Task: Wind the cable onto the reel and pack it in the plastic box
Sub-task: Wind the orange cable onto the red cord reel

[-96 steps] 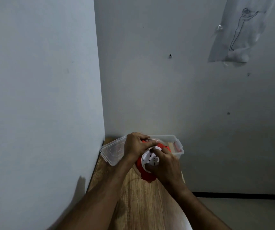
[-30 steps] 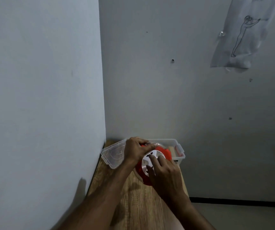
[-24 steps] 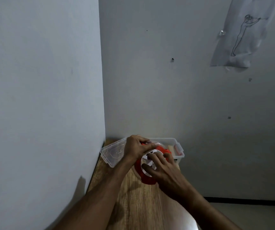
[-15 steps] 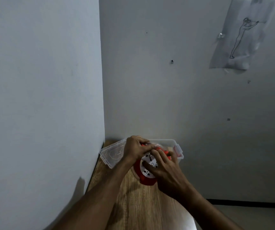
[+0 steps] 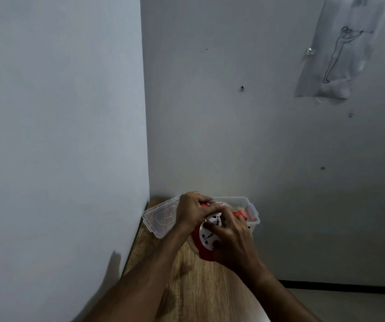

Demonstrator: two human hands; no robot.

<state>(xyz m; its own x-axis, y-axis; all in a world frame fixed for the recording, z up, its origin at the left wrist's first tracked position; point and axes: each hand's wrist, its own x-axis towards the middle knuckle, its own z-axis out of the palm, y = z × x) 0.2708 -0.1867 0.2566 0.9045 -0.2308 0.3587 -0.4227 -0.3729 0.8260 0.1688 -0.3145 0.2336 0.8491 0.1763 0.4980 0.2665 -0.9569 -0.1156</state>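
A red cable reel [image 5: 204, 252] with a white socket face [image 5: 207, 235] is held over the near end of a wooden table [image 5: 198, 291], in front of a clear plastic box [image 5: 253, 219]. My left hand [image 5: 192, 211] grips the reel's red handle at the top. My right hand [image 5: 231, 240] lies over the white face, fingers curled onto it and thumb at its lower rim. The cable itself is hidden by my hands.
The box's clear lid [image 5: 161, 217] leans at the box's left side, close to the left wall [image 5: 59, 135]. The table sits in a corner with walls to the left and behind. A drawing in a plastic sleeve [image 5: 340, 52] hangs on the back wall.
My right hand has turned clockwise on the white face, shifting from its left side to its right and lower rim. My left hand has kept its grip on the handle.
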